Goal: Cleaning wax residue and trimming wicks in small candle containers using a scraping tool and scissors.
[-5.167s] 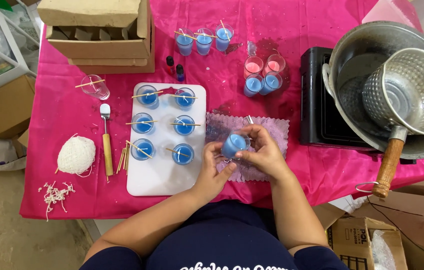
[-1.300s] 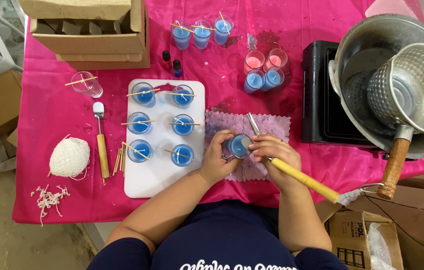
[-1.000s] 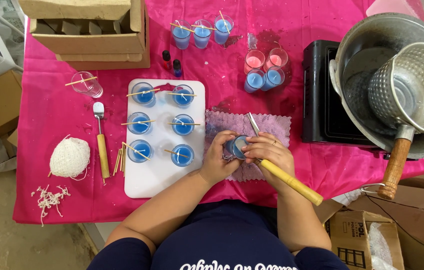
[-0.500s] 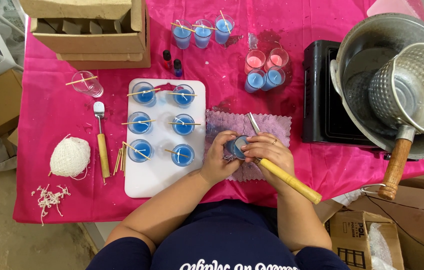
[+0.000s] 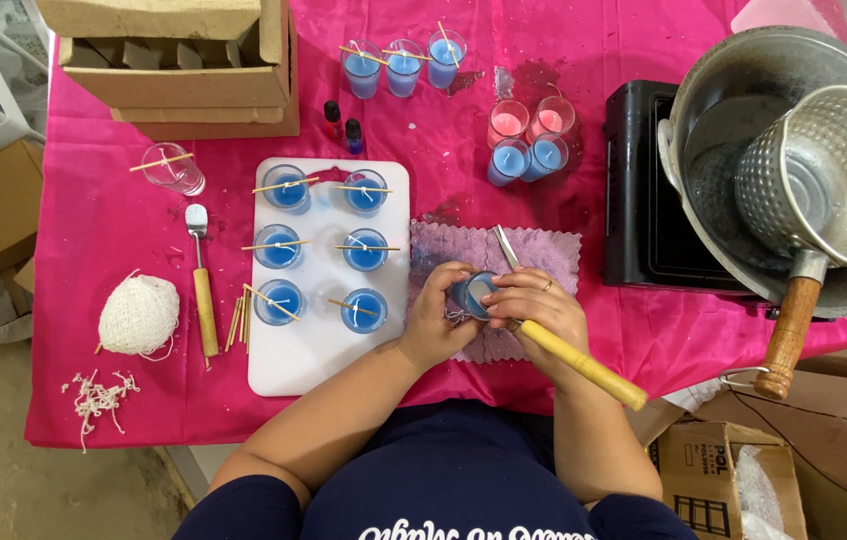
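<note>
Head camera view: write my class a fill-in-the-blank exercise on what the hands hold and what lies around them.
1. The left hand holds a small glass of ___ wax.
2. The right hand grips a knife with a ___ handle.
3. The white tray carries ___ filled glasses.
4. The ball of string lies on the ___ tablecloth.

Missing words: blue; wooden; six; pink

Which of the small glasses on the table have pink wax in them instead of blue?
The two pink-filled glasses at the back of the cluster of four beside the black stove. The two in front of them, and those on the white board, hold blue wax.
</note>
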